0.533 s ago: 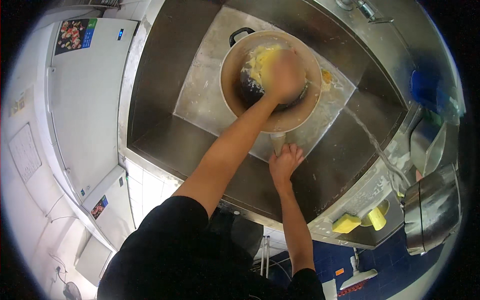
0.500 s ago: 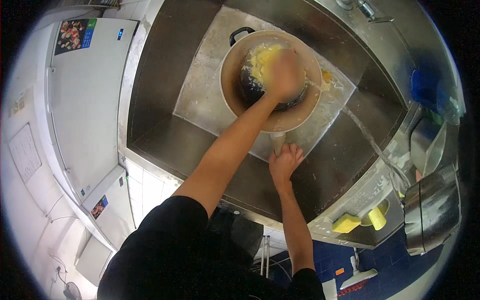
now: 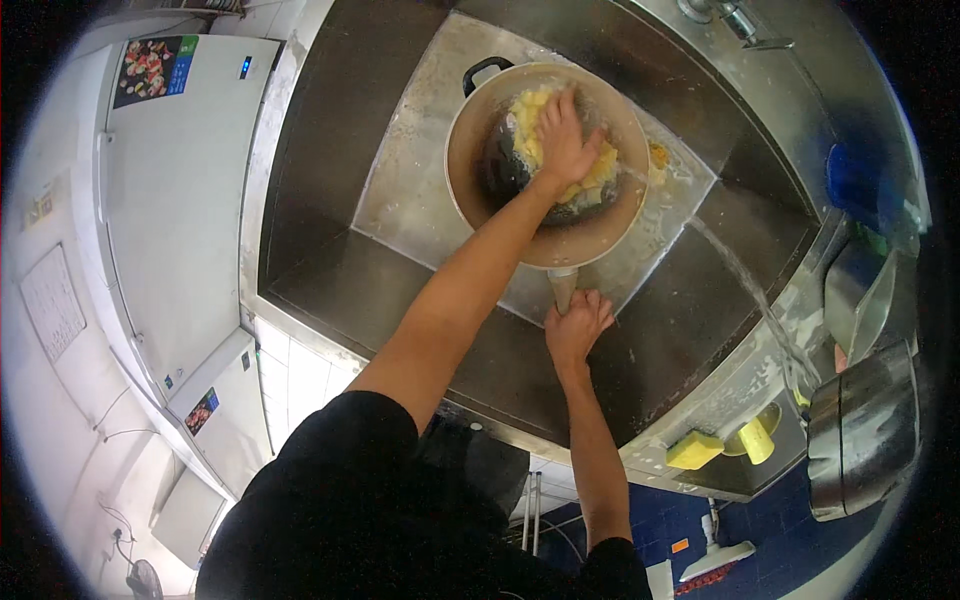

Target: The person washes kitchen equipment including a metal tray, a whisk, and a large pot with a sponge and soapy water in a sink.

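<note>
A wide pan, beige inside with a dark, worn bottom, sits on a metal sheet in a deep sink. A lumpy yellow and white mass, of a kind I cannot make out, lies wet in it. My left hand reaches into the pan and rests palm down on this mass, fingers stretched and thumb apart; what lies under the palm is hidden. Closed around the pan's pale handle is my right hand. A black loop handle stands at the pan's far left.
A clear hose or water stream crosses the sink's right side into the pan. A yellow scrap lies beside the pan. Yellow sponge, yellow cup and metal containers stand at right. The tap is far right; a white freezer is left.
My left hand has slowed from a blur and its fingers now show stretched out. More of the yellow mass shows on its right. My right hand keeps its grip on the handle.
</note>
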`<state>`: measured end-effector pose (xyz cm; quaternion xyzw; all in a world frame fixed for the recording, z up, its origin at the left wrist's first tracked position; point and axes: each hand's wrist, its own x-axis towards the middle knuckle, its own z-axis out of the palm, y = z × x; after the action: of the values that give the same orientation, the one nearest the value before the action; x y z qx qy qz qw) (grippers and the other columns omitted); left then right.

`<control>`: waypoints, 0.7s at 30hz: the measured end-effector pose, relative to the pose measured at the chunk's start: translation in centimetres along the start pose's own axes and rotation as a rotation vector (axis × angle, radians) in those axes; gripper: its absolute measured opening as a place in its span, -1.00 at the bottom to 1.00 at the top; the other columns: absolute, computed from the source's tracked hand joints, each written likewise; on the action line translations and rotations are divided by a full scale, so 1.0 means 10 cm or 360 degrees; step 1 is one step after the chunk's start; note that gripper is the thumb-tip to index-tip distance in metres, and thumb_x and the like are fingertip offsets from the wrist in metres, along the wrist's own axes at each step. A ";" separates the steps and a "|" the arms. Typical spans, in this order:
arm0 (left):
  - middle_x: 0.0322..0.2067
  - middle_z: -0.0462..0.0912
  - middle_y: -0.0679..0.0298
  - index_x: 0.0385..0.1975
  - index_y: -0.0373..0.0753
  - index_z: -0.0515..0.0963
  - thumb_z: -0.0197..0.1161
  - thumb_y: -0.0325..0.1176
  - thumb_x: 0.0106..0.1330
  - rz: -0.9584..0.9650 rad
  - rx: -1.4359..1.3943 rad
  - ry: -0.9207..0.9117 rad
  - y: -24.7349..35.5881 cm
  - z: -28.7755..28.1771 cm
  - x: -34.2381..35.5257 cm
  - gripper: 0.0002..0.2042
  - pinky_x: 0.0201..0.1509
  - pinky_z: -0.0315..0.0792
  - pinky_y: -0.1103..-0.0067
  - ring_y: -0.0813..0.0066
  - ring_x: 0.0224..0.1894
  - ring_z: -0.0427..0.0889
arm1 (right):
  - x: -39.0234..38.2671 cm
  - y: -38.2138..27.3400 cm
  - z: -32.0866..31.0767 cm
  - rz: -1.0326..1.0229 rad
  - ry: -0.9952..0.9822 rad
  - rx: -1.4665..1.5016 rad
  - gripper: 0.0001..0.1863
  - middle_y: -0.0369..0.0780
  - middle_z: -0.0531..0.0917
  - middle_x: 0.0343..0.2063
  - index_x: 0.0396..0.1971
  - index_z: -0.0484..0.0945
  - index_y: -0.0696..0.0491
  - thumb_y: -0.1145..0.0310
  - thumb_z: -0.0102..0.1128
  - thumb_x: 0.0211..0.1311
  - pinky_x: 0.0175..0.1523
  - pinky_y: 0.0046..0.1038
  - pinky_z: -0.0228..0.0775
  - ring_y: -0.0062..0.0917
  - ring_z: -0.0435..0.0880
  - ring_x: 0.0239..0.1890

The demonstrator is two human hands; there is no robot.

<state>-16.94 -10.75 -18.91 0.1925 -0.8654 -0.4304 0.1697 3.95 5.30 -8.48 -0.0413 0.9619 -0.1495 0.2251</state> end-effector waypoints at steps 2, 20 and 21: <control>0.15 0.32 0.00 0.17 -0.23 0.37 0.22 -0.08 0.21 0.0033 -0.0080 -0.0053 -0.03 -0.03 -0.01 -0.44 0.25 0.10 0.03 -0.11 0.18 0.27 | 0.00 -0.05 -0.04 -0.0016 0.0004 -0.0015 -0.62 -0.07 0.50 -0.12 -0.25 0.59 0.23 0.44 0.41 -0.16 0.13 -0.12 0.12 -0.16 0.37 0.04; 0.16 0.29 -0.20 0.25 -0.44 0.22 0.25 -0.09 0.25 -0.0014 -0.0190 -0.0236 0.10 -0.03 -0.04 -0.31 0.32 0.21 0.19 -0.18 0.22 0.29 | 0.00 -0.03 -0.01 -0.0023 -0.0025 -0.0029 -0.62 -0.07 0.49 -0.06 -0.24 0.60 0.22 0.38 0.42 -0.12 0.16 -0.10 0.09 -0.14 0.36 0.07; 0.16 0.28 -0.20 0.25 -0.44 0.22 0.26 -0.09 0.25 0.0057 -0.0163 -0.0281 0.07 -0.05 -0.04 -0.30 0.32 0.21 0.19 -0.18 0.22 0.29 | 0.00 -0.04 -0.01 -0.0018 -0.0016 -0.0016 -0.63 -0.07 0.49 -0.07 -0.25 0.60 0.22 0.38 0.41 -0.11 0.16 -0.10 0.09 -0.13 0.36 0.07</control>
<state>-16.55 -10.49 -18.08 0.1294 -0.8571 -0.4864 0.1100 3.88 4.99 -8.30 -0.0486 0.9612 -0.1457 0.2291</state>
